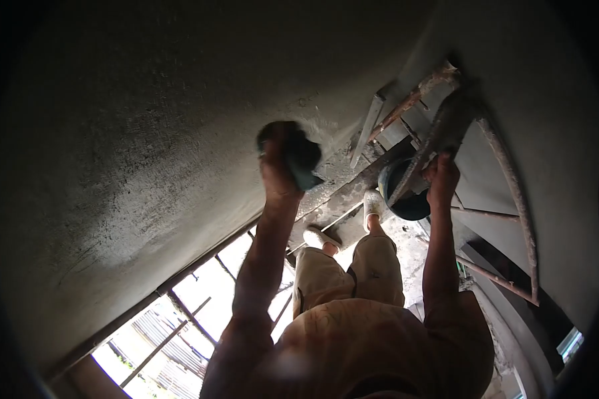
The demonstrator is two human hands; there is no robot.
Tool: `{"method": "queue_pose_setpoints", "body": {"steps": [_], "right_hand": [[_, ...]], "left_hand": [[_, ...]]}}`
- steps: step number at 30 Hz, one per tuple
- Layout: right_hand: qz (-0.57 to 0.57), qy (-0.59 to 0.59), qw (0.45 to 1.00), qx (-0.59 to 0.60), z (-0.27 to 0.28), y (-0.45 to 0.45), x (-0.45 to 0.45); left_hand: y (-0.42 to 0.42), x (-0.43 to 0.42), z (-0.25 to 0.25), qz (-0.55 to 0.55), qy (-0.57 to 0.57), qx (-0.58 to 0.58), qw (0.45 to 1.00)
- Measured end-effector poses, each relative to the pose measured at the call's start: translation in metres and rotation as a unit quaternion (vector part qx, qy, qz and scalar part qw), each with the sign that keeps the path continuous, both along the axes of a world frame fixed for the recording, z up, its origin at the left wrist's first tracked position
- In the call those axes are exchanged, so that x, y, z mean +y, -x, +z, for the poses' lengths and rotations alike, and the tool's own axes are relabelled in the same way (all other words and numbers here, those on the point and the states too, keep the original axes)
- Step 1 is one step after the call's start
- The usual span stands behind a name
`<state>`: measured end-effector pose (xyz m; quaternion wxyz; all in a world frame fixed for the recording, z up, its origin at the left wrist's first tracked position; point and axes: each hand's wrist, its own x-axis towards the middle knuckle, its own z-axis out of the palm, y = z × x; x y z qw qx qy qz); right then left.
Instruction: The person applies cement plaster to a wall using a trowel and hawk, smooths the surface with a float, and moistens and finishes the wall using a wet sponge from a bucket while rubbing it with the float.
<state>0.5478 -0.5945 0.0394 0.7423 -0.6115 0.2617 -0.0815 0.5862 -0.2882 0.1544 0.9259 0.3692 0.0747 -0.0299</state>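
Note:
My left hand (279, 169) is raised close to the wall and closed around a dark, bunched sponge or cloth (302, 151) with a teal edge. Blur and shadow hide its exact kind. On the other side, my right hand (442, 178) grips a long, flat plastering trowel (439, 126), tilted with its lower end in front of a round bucket (412, 207). The bucket is below this hand, and the trowel covers part of its opening. A grey plastered wall (133, 166) fills the left side, with rough, darker patches on its surface.
Rusty, plaster-spotted metal bars (512, 173) form a frame at the right. My feet in light shoes (321, 239) stand on a narrow plank (353, 199). A barred opening (173, 332) lies low on the left, with bright corrugated sheets beyond.

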Motion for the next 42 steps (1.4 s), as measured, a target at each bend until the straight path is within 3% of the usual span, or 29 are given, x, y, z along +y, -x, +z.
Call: {"method": "queue_pose_setpoints", "body": {"steps": [2, 3, 4, 6, 7, 8, 10, 13, 16, 18, 19, 21, 22, 24, 26, 29, 31, 33, 34, 35, 36, 37, 39, 41, 42], "right_hand": [[-0.002, -0.025, 1.0, 0.015, -0.012, -0.009, 0.022], [0.003, -0.03, 1.0, 0.008, -0.019, -0.016, 0.038], [0.006, -0.035, 0.999, 0.005, -0.031, -0.021, 0.05], [0.096, -0.032, 0.995, -0.021, -0.085, -0.032, 0.064], [0.092, 0.01, 0.996, -0.011, -0.094, -0.044, 0.085], [0.099, -0.043, 0.994, -0.021, -0.143, -0.055, 0.097], [0.097, -0.005, 0.994, -0.054, -0.179, -0.083, 0.132], [0.053, -0.074, 0.989, -0.117, -0.25, -0.127, 0.179], [0.036, -0.101, 0.985, -0.133, -0.225, -0.113, 0.22], [0.11, -0.013, 0.984, -0.137, -0.236, -0.081, 0.251], [0.045, -0.093, 0.985, -0.136, -0.193, -0.066, 0.279], [0.068, -0.136, 0.977, -0.149, -0.126, -0.055, 0.296], [0.056, -0.108, 0.974, -0.192, -0.089, -0.061, 0.297], [-0.001, -0.054, 0.987, -0.153, 0.012, -0.081, 0.28], [-0.002, -0.003, 0.985, -0.171, 0.037, -0.113, 0.235], [0.002, -0.01, 0.972, -0.233, -0.068, -0.16, 0.183], [-0.004, 0.008, 0.988, -0.155, -0.181, -0.155, 0.185], [-0.021, -0.069, 0.993, -0.089, -0.214, -0.106, 0.242], [-0.007, -0.146, 0.984, -0.105, -0.215, -0.08, 0.272], [0.029, -0.139, 0.982, -0.122, -0.212, -0.058, 0.294], [0.044, -0.145, 0.967, -0.204, -0.18, -0.046, 0.314], [0.059, -0.082, 0.987, -0.127, -0.1, -0.036, 0.318], [0.088, -0.297, 0.923, -0.228, -0.017, -0.048, 0.317], [0.033, -0.091, 0.98, -0.173, 0.065, -0.078, 0.284], [0.036, -0.095, 0.98, -0.173, 0.068, -0.097, 0.26]], "left_hand": [[0.016, 0.008, -0.016, 0.052, -0.068, -0.003, 0.996], [0.03, 0.012, -0.043, 0.004, -0.02, -0.025, 0.999], [0.053, -0.003, -0.047, 0.074, -0.08, 0.056, 0.992], [0.094, 0.024, -0.1, 0.042, -0.252, 0.23, 0.939], [0.113, 0.041, -0.126, 0.042, -0.242, 0.286, 0.926], [0.13, 0.058, -0.147, 0.043, -0.232, 0.338, 0.911], [0.167, 0.095, -0.176, 0.073, -0.284, 0.354, 0.888], [0.227, 0.153, -0.189, 0.079, -0.379, 0.357, 0.85], [0.3, 0.214, -0.205, 0.128, -0.415, 0.366, 0.823], [0.328, 0.23, -0.203, 0.134, -0.414, 0.392, 0.811], [0.332, 0.232, -0.205, 0.147, -0.413, 0.405, 0.802], [0.332, 0.237, -0.211, 0.136, -0.413, 0.394, 0.81], [0.334, 0.239, -0.214, 0.122, -0.419, 0.394, 0.809], [0.314, 0.234, -0.214, 0.093, -0.424, 0.37, 0.821], [0.292, 0.226, -0.203, 0.084, -0.397, 0.319, 0.856], [0.28, 0.231, -0.215, 0.105, -0.4, 0.278, 0.867], [0.29, 0.232, -0.219, 0.102, -0.406, 0.274, 0.866], [0.303, 0.234, -0.227, 0.078, -0.432, 0.276, 0.855], [0.31, 0.232, -0.231, 0.07, -0.425, 0.287, 0.855], [0.314, 0.227, -0.225, 0.075, -0.412, 0.313, 0.853], [0.321, 0.227, -0.226, 0.073, -0.416, 0.325, 0.847], [0.318, 0.224, -0.22, 0.081, -0.401, 0.328, 0.851], [0.322, 0.22, -0.21, 0.078, -0.381, 0.34, 0.856], [0.33, 0.231, -0.214, 0.066, -0.416, 0.321, 0.849], [0.332, 0.235, -0.219, 0.062, -0.415, 0.319, 0.85]]}}
